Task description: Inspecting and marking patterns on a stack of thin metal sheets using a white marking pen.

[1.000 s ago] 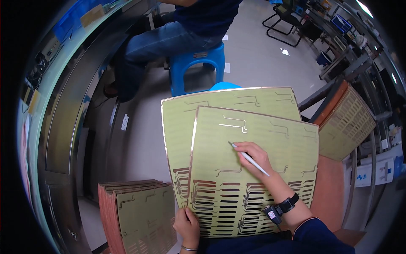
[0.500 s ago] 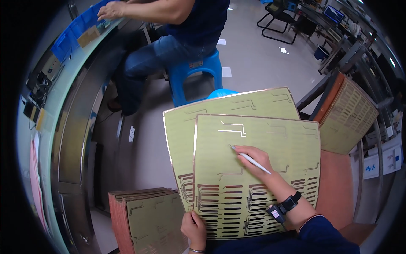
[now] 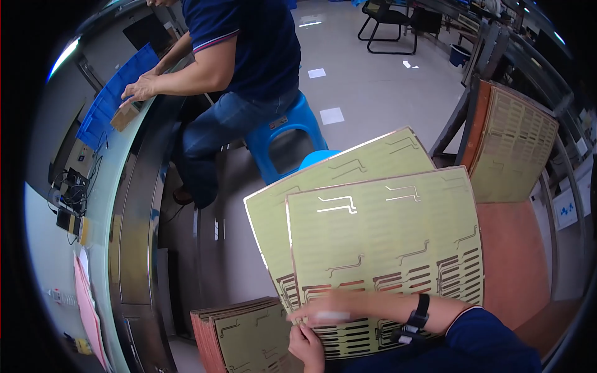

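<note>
Two flat green circuit board panels with copper tracks overlap in front of me: an upper panel [image 3: 385, 227] and a lower panel [image 3: 267, 227] fanned out behind it. My left hand [image 3: 308, 349] pinches the panels' near left edge. Just above it, my right hand [image 3: 323, 304] reaches across the upper panel, its fingers smeared by motion. A blurred white pen-shaped tool [image 3: 333, 316] shows in that hand. My right wrist wears a black strap with a small device [image 3: 415, 320].
A stack of similar panels [image 3: 245, 339] stands at lower left, another panel stack [image 3: 513, 140] leans at right by a reddish-brown board [image 3: 513, 248]. A co-worker [image 3: 249, 68] sits on a blue stool [image 3: 286, 133] at a long bench [image 3: 102, 217] with a blue bin [image 3: 102, 115].
My right hand has swept from the upper panel's middle down and left to beside my left hand. My view has shifted, and the panels appear slightly turned. The co-worker's hands sit lower in view.
</note>
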`<state>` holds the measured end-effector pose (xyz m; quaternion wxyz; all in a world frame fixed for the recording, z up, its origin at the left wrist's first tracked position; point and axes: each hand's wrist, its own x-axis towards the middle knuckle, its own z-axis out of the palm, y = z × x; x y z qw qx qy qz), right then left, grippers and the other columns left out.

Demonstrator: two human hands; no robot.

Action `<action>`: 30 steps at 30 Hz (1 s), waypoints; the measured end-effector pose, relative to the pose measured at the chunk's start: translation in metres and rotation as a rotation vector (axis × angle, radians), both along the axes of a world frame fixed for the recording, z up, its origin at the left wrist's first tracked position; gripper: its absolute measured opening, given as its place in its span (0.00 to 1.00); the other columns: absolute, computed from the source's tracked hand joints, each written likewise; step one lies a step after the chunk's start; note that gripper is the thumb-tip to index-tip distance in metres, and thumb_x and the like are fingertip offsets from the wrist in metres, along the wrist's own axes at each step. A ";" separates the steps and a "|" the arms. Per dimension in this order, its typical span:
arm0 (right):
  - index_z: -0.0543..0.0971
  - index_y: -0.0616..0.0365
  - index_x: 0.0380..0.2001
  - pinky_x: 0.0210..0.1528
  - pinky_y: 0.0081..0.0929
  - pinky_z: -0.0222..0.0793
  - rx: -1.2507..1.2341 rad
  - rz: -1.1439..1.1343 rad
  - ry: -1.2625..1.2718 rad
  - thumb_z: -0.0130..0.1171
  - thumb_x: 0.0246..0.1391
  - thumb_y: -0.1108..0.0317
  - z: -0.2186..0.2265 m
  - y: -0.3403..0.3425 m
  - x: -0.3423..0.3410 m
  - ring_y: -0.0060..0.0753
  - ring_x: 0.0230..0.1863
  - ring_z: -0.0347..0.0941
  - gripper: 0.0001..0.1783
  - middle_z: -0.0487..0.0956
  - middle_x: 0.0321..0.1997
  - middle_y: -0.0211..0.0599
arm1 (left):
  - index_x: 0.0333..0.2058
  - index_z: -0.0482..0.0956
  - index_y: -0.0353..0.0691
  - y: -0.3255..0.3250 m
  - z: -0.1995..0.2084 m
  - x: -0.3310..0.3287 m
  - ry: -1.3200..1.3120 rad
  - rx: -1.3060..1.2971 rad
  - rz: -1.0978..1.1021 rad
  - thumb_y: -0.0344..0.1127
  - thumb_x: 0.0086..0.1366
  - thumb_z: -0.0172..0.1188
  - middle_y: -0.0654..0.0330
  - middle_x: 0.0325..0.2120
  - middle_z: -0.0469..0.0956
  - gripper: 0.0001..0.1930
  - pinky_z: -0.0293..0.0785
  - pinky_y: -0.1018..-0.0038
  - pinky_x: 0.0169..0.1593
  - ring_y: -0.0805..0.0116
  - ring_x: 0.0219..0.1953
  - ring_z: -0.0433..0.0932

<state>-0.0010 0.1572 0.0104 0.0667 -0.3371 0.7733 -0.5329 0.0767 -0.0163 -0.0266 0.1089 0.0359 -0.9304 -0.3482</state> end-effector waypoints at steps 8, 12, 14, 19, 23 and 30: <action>0.79 0.55 0.38 0.39 0.34 0.75 0.145 -0.823 0.213 0.58 0.51 0.70 0.024 0.120 -0.062 0.43 0.35 0.77 0.10 0.79 0.34 0.40 | 0.23 0.67 0.34 0.001 0.007 -0.001 -0.028 -0.028 0.016 0.34 0.68 0.50 0.49 0.17 0.68 0.14 0.62 0.60 0.25 0.47 0.19 0.67; 0.79 0.56 0.35 0.40 0.34 0.75 0.145 -0.829 0.234 0.60 0.49 0.70 0.019 0.125 -0.069 0.43 0.36 0.77 0.08 0.79 0.34 0.40 | 0.23 0.69 0.35 0.005 0.015 -0.004 -0.048 -0.009 0.011 0.34 0.68 0.50 0.50 0.18 0.69 0.14 0.63 0.59 0.25 0.47 0.20 0.69; 0.78 0.56 0.35 0.40 0.34 0.75 0.154 -0.855 0.212 0.60 0.49 0.72 0.020 0.123 -0.069 0.43 0.37 0.78 0.09 0.80 0.35 0.40 | 0.23 0.67 0.34 0.005 0.017 -0.004 -0.050 0.026 0.009 0.34 0.68 0.50 0.49 0.18 0.67 0.14 0.62 0.60 0.25 0.48 0.20 0.67; 0.78 0.57 0.36 0.41 0.33 0.75 0.139 -0.863 0.307 0.60 0.49 0.73 0.011 0.124 -0.069 0.42 0.39 0.78 0.09 0.80 0.37 0.40 | 0.23 0.67 0.34 0.005 0.013 -0.002 -0.060 0.011 0.013 0.34 0.68 0.50 0.49 0.18 0.67 0.14 0.62 0.60 0.25 0.48 0.20 0.66; 0.78 0.57 0.37 0.43 0.32 0.75 0.118 -0.873 0.293 0.60 0.49 0.73 0.012 0.124 -0.069 0.42 0.40 0.78 0.09 0.80 0.39 0.40 | 0.24 0.67 0.34 0.004 0.011 -0.001 -0.073 -0.010 0.012 0.33 0.68 0.50 0.49 0.18 0.68 0.14 0.62 0.60 0.25 0.48 0.20 0.67; 0.78 0.58 0.37 0.44 0.33 0.75 0.095 -0.882 0.272 0.60 0.50 0.74 0.011 0.124 -0.070 0.43 0.41 0.78 0.08 0.81 0.39 0.41 | 0.24 0.68 0.34 0.004 0.012 -0.002 -0.060 0.003 0.012 0.33 0.68 0.50 0.49 0.18 0.68 0.13 0.62 0.60 0.25 0.48 0.20 0.68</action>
